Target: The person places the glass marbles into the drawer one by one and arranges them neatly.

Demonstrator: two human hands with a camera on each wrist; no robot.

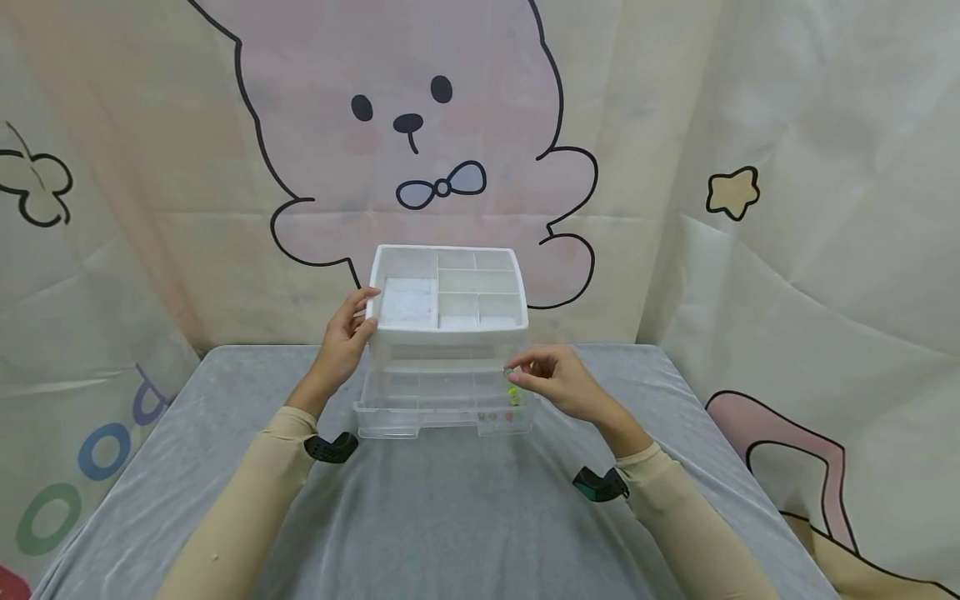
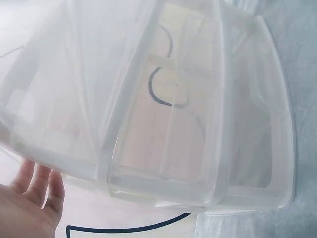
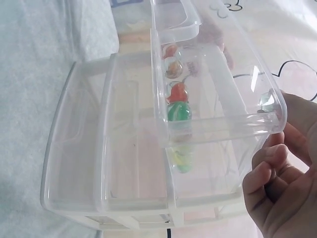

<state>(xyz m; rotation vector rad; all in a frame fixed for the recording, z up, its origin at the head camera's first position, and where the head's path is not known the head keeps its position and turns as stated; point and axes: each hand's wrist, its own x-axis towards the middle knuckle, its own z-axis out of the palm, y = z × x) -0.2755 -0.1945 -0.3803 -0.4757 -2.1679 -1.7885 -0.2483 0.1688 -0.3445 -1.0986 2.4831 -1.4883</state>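
A clear plastic drawer cabinet [image 1: 450,340] with a white compartment tray [image 1: 408,300] on top stands on the table. Its upper drawer [image 1: 418,410] is pulled out toward me. My left hand [image 1: 343,340] holds the cabinet's upper left edge, fingers at the side in the left wrist view. My right hand [image 1: 558,379] is at the drawer's right side, thumb and fingertips pinching a clear greenish marble [image 3: 267,101], seen through the drawer wall. Several marbles, including a green one [image 3: 179,112] and a red one [image 3: 177,92], lie lined up in the drawer's right compartment.
Grey cloth [image 1: 450,517] covers the table. A printed curtain [image 1: 480,100] hangs just behind the cabinet, with more at both sides. Black wrist cameras [image 1: 332,448] sit on both wrists. Two lower drawers [image 3: 133,134] are pushed in.
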